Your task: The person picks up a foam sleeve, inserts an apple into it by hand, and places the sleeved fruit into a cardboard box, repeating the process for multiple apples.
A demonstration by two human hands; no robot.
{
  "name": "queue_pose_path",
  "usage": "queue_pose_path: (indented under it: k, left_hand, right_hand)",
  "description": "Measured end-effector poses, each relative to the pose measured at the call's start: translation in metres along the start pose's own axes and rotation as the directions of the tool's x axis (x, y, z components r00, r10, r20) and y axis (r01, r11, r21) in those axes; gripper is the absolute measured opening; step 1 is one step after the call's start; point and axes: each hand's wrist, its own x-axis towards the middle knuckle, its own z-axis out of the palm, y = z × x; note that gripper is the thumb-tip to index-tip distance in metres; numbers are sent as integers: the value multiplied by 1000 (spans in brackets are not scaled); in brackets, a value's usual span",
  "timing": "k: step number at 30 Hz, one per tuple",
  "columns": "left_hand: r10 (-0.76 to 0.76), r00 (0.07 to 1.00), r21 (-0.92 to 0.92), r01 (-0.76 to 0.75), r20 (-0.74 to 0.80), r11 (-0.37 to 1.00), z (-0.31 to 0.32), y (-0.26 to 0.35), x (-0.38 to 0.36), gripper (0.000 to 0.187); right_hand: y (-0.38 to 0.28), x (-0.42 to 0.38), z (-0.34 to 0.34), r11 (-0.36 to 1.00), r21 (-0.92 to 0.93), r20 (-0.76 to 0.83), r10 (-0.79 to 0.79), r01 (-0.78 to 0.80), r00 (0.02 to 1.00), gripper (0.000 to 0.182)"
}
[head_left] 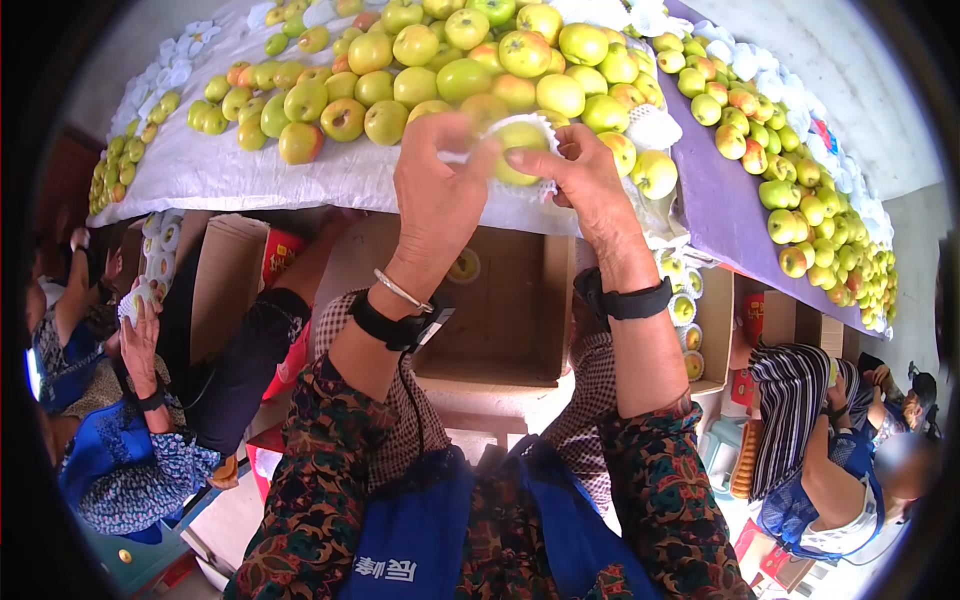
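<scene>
A green apple sits in a white foam net between my two hands, above the near edge of the covered table. My right hand grips the net and apple from the right, thumb across the apple's front. Close to the apple's left side is my left hand, its fingers smeared by motion, so its hold cannot be made out. Green and reddish apples are heaped just beyond my hands. In front of my lap, an open cardboard box holds one netted apple at its back left.
Co-workers sit at the left and right. Another table on the right bears more apples and nets. A box of netted apples stands beside my right forearm, and another cardboard box is at the left.
</scene>
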Motion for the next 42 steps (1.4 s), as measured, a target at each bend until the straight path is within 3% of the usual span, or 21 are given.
queue_pose_path:
  k: [2, 3, 5, 6, 8, 9, 11, 12, 14, 15, 17, 18, 20, 21, 23, 30, 33, 35, 36, 38, 42]
  left_hand:
    - [-180, 975, 182, 154, 132, 971, -3, -9, -2, 20]
    - [-178, 975, 182, 153, 131, 971, -4, -9, -2, 20]
    - [-467, 817, -8, 498, 338, 867, -7, -9, -3, 22]
    - [-467, 817, -9, 499, 339, 867, -8, -7, -3, 22]
    - [-311, 913, -234, 374, 264, 898, -9, -3, -3, 23]
    - [-311, 913, -234, 373, 264, 898, -9, -4, -4, 23]
    - [-393, 896, -493, 443, 208, 749, -8, -6, -4, 33]
    - [-391, 897, -493, 440, 206, 750, -9, -8, -2, 33]
    - [-726, 537, -598, 771, 429, 217, -11, -13, 3, 41]
    - [-728, 537, -599, 771, 426, 218, -11, -9, 3, 41]
    - [-400, 573, -659, 744, 716, -113, -10, 4, 2, 44]
    - [-401, 573, -659, 743, 715, -113, -11, 0, 2, 44]
    - [-303, 655, -690, 724, 692, -9, -11, -9, 3, 40]
    - [-306, 655, -691, 723, 691, -10, -12, -9, 3, 40]
    - [-400, 625, -704, 705, 670, -79, -11, -9, 6, 37]
    - [-405, 637, -718, 692, 656, -73, -10, -10, 5, 34]
    - [-411, 684, -756, 654, 603, -23, -8, -17, 7, 31]
    - [-428, 708, -750, 654, 562, 99, -10, -19, 6, 35]
    - [-428, 708, -750, 654, 562, 98, -9, -20, 5, 35]
    - [-318, 867, -473, 481, 384, 738, -6, -20, 4, 36]
    - [-293, 844, -534, 516, 448, 670, -6, 3, 5, 46]
  right_hand:
    - [2, 1, -1, 997, 62, -76, -35, 40, 996, 60]
    - [3, 2, -1, 997, 62, -76, -37, 42, 996, 60]
    - [4, 2, -2, 995, 87, -131, -30, 41, 991, 57]
    - [4, 2, -3, 995, 87, -132, -29, 41, 991, 57]
    - [4, 2, -3, 990, 70, -136, -114, 124, 984, 57]
    - [3, 2, -3, 990, 70, -136, -115, 125, 984, 57]
    - [1, 0, -3, 974, 54, -129, -210, 219, 969, 54]
    - [0, 0, -2, 974, 54, -128, -214, 222, 968, 54]
    - [1, 0, -1, 932, 234, -62, -270, 277, 961, 50]
    - [2, 0, 1, 932, 235, -59, -270, 276, 961, 50]
    - [5, 0, 3, 890, 245, 94, -416, 384, 904, 43]
    - [6, -1, 6, 890, 246, 96, -416, 383, 904, 43]
    - [8, -5, 12, 807, -171, 6, -573, 566, 819, 41]
    - [7, -7, 13, 808, -170, 8, -572, 565, 820, 41]
    - [3, -8, 15, 678, -305, 13, -699, 669, 715, 40]
    - [10, -11, 18, 580, -342, 55, -773, 739, 632, 33]
    - [3, -13, 13, 552, -356, 147, -763, 754, 629, 30]
    - [0, -16, 10, 868, -73, 69, -487, 491, 871, 37]
    - [2, -13, 9, 868, -73, 69, -486, 491, 871, 37]
    - [10, -4, 9, 912, 187, -4, -371, 365, 929, 53]
    - [8, -9, 9, 925, 19, 111, -380, 380, 918, 66]
